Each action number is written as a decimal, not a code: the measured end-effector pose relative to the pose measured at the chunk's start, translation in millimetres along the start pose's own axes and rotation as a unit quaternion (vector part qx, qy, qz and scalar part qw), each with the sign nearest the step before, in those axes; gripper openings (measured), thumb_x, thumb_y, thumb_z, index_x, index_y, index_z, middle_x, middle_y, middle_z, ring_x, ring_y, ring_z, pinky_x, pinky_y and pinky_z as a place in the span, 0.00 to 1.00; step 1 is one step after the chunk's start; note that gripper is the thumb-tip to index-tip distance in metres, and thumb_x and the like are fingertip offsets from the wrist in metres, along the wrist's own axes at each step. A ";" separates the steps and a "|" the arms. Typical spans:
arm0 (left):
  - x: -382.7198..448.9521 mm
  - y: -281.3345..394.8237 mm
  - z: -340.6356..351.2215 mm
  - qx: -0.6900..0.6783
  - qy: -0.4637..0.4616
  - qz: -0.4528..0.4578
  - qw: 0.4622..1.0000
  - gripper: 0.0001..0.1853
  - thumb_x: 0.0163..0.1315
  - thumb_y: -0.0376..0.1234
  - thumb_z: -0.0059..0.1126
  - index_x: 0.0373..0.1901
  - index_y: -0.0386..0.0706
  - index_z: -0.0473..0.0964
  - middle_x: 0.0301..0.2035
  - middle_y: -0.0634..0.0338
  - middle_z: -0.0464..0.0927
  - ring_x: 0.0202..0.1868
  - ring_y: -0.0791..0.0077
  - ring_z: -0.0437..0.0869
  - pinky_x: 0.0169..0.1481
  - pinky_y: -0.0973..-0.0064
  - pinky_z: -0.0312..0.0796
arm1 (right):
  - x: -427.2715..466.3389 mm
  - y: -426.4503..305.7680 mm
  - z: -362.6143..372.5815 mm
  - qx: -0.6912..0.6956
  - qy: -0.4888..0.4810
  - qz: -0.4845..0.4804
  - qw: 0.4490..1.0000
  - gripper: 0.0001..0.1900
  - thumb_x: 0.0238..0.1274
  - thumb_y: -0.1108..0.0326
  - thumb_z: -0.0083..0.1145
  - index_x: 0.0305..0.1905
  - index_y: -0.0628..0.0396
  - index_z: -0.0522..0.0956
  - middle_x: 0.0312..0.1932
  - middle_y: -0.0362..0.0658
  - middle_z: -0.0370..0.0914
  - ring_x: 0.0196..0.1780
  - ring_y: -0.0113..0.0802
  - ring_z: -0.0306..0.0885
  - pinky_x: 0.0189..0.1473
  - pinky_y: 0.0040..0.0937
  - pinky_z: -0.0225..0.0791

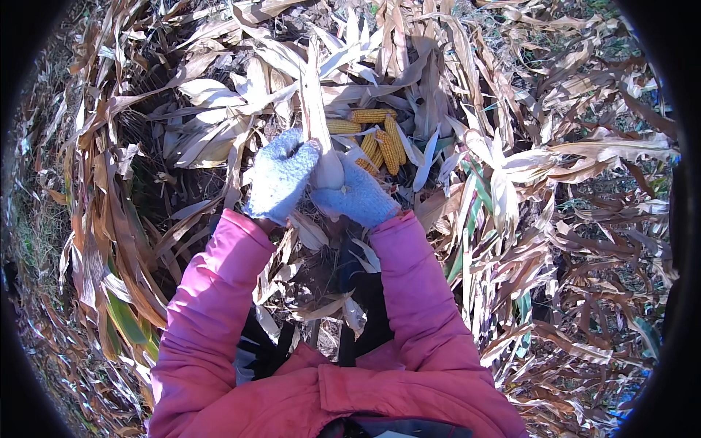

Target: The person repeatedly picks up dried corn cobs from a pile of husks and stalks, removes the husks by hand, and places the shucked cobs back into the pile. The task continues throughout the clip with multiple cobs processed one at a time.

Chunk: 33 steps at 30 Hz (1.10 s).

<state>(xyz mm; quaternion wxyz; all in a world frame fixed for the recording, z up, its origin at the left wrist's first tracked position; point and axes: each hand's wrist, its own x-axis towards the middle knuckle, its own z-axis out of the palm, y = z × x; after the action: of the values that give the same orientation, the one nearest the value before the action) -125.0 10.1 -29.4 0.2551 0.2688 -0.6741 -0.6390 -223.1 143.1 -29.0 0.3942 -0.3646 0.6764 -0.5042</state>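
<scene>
An ear of corn in its pale dry husk [329,169] stands between my two gloved hands, its long husk tip pointing away from me. My right hand [358,191], in a light knit glove, cups the thick lower end from the right. At the left side of the husk is my left hand [283,174], its thumb and fingers pinching the husk edge. Just beyond my right hand lies a small heap of bare yellow corn cobs [389,143], several of them, partly hidden by the hand and husk.
Peeled-off husks [219,104] lie spread beyond and left of my hands. Long dry corn stalks and leaves [104,235] cover the ground on the left, and more leaf litter [580,235] lies on the right. A green-tinged leaf [125,320] shows at the lower left.
</scene>
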 end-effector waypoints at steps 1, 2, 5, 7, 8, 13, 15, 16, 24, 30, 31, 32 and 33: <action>0.5 -2.0 -0.5 0.006 -0.002 0.006 1.000 0.11 0.63 0.35 0.58 0.35 0.34 0.76 0.27 0.56 0.77 0.30 0.72 0.76 0.38 0.72 0.70 | -0.1 0.3 0.5 0.005 0.001 -0.004 1.000 0.36 0.50 0.60 0.68 0.63 0.61 0.66 0.52 0.49 0.75 0.51 0.32 0.75 0.54 0.33 0.71; 1.2 -4.5 -1.7 0.012 -0.004 0.011 1.000 0.11 0.62 0.35 0.58 0.34 0.34 0.76 0.26 0.56 0.77 0.29 0.73 0.75 0.38 0.72 0.70 | -0.2 0.7 1.3 0.009 0.002 -0.008 1.000 0.36 0.50 0.60 0.68 0.63 0.61 0.66 0.52 0.49 0.75 0.51 0.32 0.75 0.54 0.33 0.71; 0.4 0.9 -1.2 0.045 -0.007 -0.005 0.999 0.11 0.62 0.35 0.59 0.31 0.34 0.75 0.24 0.58 0.74 0.28 0.74 0.72 0.36 0.72 0.69 | -0.1 1.4 -0.7 0.000 -0.006 -0.009 1.000 0.37 0.50 0.59 0.68 0.64 0.61 0.66 0.53 0.49 0.75 0.52 0.33 0.75 0.54 0.33 0.71; -0.2 2.7 -2.5 0.058 -0.012 -0.028 0.998 0.09 0.63 0.33 0.58 0.35 0.34 0.77 0.26 0.60 0.75 0.30 0.78 0.72 0.37 0.75 0.69 | 1.3 3.7 -1.7 -0.017 -0.013 0.001 1.000 0.37 0.50 0.58 0.68 0.64 0.61 0.66 0.53 0.49 0.75 0.52 0.33 0.75 0.55 0.33 0.71; 0.0 2.4 -4.0 0.056 -0.019 -0.039 0.997 0.10 0.64 0.32 0.57 0.40 0.34 0.78 0.29 0.63 0.77 0.31 0.81 0.73 0.38 0.78 0.69 | 1.9 5.2 -2.2 -0.028 -0.013 0.009 0.999 0.37 0.50 0.58 0.68 0.64 0.61 0.66 0.53 0.49 0.75 0.52 0.33 0.75 0.55 0.33 0.71; 0.9 4.2 -4.2 0.030 -0.018 -0.015 0.999 0.11 0.65 0.31 0.55 0.44 0.34 0.79 0.32 0.65 0.78 0.34 0.83 0.74 0.40 0.80 0.70 | 0.8 0.4 -0.8 -0.013 -0.014 0.013 1.000 0.35 0.51 0.59 0.68 0.63 0.61 0.66 0.52 0.49 0.75 0.51 0.33 0.75 0.54 0.33 0.70; -2.3 12.4 -0.3 0.010 -0.002 -0.021 1.000 0.10 0.65 0.31 0.55 0.43 0.35 0.79 0.32 0.65 0.77 0.35 0.83 0.74 0.41 0.79 0.70 | 1.1 3.0 0.3 0.007 -0.013 0.000 1.000 0.34 0.52 0.60 0.68 0.62 0.61 0.67 0.52 0.49 0.75 0.51 0.33 0.75 0.54 0.33 0.71; -1.8 11.1 -0.9 0.032 -0.006 -0.013 0.999 0.09 0.65 0.31 0.55 0.42 0.35 0.79 0.31 0.65 0.77 0.35 0.82 0.74 0.41 0.79 0.70 | 1.2 5.9 0.0 0.004 -0.014 -0.009 1.000 0.34 0.52 0.60 0.68 0.62 0.61 0.67 0.52 0.49 0.75 0.51 0.33 0.75 0.54 0.33 0.71; 6.4 -5.6 -9.1 0.058 0.014 -0.003 0.998 0.12 0.62 0.36 0.59 0.29 0.35 0.74 0.24 0.60 0.71 0.28 0.77 0.67 0.35 0.74 0.65 | -0.4 -5.2 -1.9 0.014 -0.046 0.037 0.998 0.35 0.53 0.63 0.68 0.64 0.62 0.65 0.54 0.48 0.75 0.52 0.30 0.75 0.54 0.31 0.71; 7.9 -9.9 -3.0 0.018 0.022 0.004 1.000 0.15 0.63 0.36 0.58 0.23 0.37 0.68 0.21 0.63 0.64 0.28 0.78 0.62 0.33 0.73 0.62 | 0.1 1.1 -4.3 0.048 -0.047 0.048 0.997 0.35 0.52 0.66 0.68 0.65 0.62 0.65 0.54 0.46 0.76 0.52 0.28 0.76 0.55 0.30 0.71; 7.1 -9.6 -3.6 0.021 0.017 0.000 1.000 0.14 0.63 0.36 0.58 0.24 0.37 0.68 0.21 0.63 0.64 0.28 0.78 0.63 0.34 0.74 0.62 | 0.1 1.0 -4.0 0.050 -0.048 0.045 0.997 0.35 0.52 0.66 0.68 0.65 0.62 0.65 0.54 0.46 0.76 0.52 0.28 0.76 0.55 0.30 0.71; 5.6 -8.8 -4.6 0.024 0.011 -0.004 1.000 0.14 0.64 0.36 0.57 0.24 0.37 0.68 0.22 0.63 0.64 0.28 0.79 0.63 0.34 0.74 0.62 | 0.0 0.0 -3.4 0.053 -0.050 0.042 0.996 0.36 0.52 0.66 0.68 0.66 0.62 0.65 0.54 0.46 0.76 0.52 0.28 0.76 0.55 0.30 0.71; 4.4 -5.0 -3.9 0.027 0.004 -0.007 1.000 0.14 0.64 0.36 0.57 0.24 0.37 0.68 0.22 0.63 0.64 0.28 0.79 0.63 0.34 0.74 0.62 | -0.7 -0.4 -3.8 0.055 -0.050 0.040 0.996 0.36 0.52 0.66 0.68 0.66 0.61 0.65 0.54 0.46 0.76 0.52 0.29 0.76 0.55 0.30 0.71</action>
<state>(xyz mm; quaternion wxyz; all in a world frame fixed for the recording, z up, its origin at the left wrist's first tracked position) -125.3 4.0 -34.3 0.2460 0.2833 -0.6878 -0.6214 -226.2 145.1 -27.8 0.4672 -0.3397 0.6409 -0.5055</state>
